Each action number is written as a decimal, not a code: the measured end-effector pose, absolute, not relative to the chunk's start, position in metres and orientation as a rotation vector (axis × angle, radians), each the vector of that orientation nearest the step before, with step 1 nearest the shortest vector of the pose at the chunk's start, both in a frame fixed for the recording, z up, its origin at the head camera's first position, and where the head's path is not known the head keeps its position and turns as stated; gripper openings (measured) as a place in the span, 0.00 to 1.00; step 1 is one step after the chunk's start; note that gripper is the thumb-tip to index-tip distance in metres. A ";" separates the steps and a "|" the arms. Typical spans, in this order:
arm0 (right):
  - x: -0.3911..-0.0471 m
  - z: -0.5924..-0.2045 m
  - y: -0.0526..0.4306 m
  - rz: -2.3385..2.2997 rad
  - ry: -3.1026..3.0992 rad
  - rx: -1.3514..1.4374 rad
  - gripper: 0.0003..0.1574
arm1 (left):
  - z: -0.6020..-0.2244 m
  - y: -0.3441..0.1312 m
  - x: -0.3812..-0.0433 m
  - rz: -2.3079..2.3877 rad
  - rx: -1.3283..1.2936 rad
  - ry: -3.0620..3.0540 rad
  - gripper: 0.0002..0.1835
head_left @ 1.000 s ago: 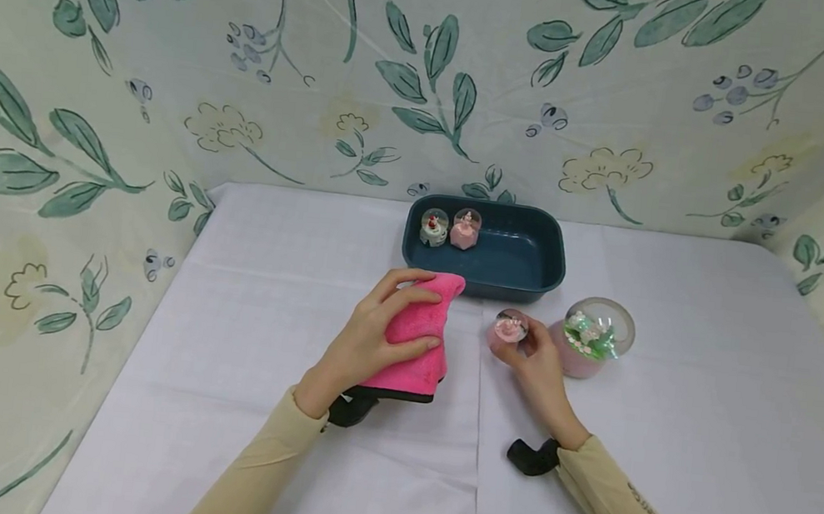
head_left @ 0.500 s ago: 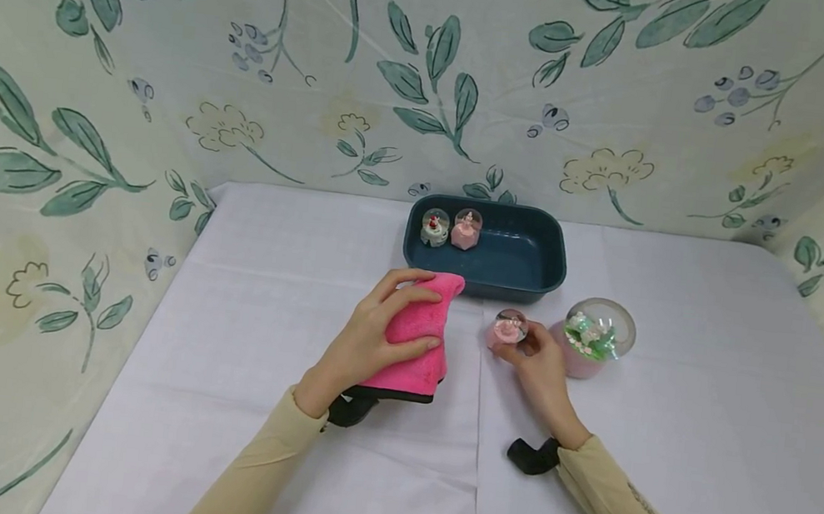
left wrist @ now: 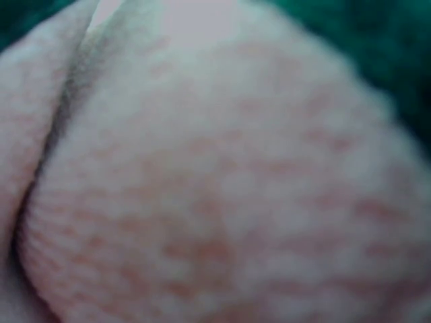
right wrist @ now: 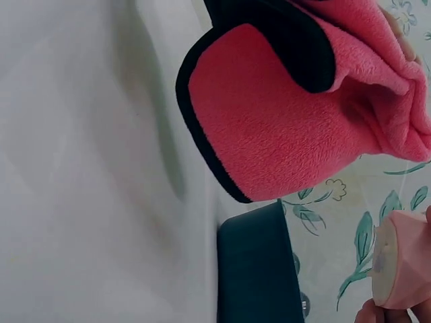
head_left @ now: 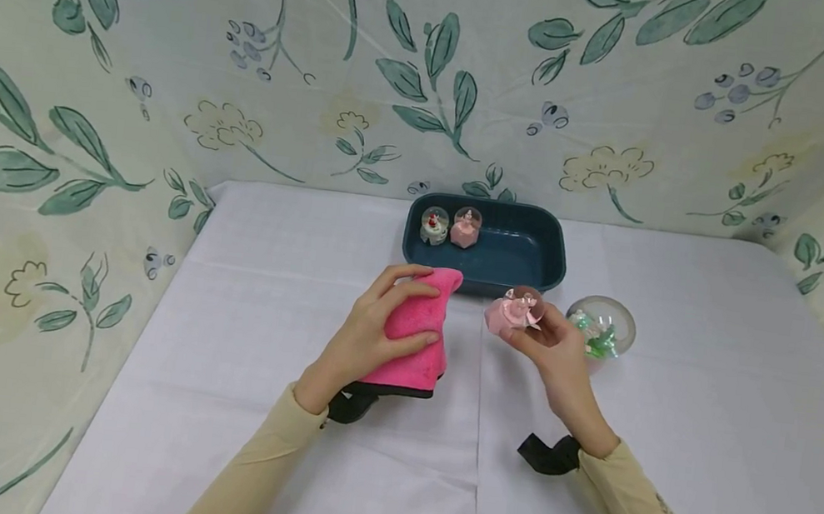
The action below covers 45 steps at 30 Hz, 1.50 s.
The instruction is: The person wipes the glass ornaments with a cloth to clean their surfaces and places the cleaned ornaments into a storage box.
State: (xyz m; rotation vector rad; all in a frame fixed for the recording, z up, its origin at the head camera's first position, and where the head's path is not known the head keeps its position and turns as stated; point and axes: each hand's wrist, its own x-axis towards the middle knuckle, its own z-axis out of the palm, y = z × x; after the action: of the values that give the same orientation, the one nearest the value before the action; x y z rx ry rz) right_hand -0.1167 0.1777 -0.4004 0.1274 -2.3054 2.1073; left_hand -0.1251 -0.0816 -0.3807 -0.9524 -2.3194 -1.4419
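Observation:
In the head view my left hand (head_left: 374,328) grips a folded pink cloth (head_left: 415,329) with dark edging, thumb on its near side and fingers over its top. To its right, my right hand (head_left: 553,351) holds a small pink snow globe (head_left: 515,310) between thumb and fingers, raised off the table and tilted. The right wrist view catches the globe's pale underside (right wrist: 385,266) and the cloth (right wrist: 269,121) hanging above the table. A larger snow globe (head_left: 604,327) with green and white decoration stands just behind the right hand, its pink base mostly hidden. Blurred skin fills the left wrist view.
A dark blue tray (head_left: 525,256) stands at the back of the white-covered table (head_left: 265,292). In its left end sit a small white snow globe (head_left: 434,226) and a small pink one (head_left: 465,227). A floral curtain (head_left: 311,70) hangs behind.
My right hand has lifted the small pink snow globe from the table and tilted it, and now covers more of the larger globe. The left hand with the cloth stays almost still.

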 end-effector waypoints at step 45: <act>-0.104 -0.356 0.156 1.158 -2.006 0.996 0.33 | -0.346 -0.055 -0.119 -1.405 -1.159 -2.265 0.25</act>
State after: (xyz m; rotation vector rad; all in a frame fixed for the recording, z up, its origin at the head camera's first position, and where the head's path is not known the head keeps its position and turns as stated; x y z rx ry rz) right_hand -0.1044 0.1562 -0.3559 0.9957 -2.0057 1.1581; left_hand -0.1187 -0.0549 -0.3461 -1.1592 -2.2652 -1.4054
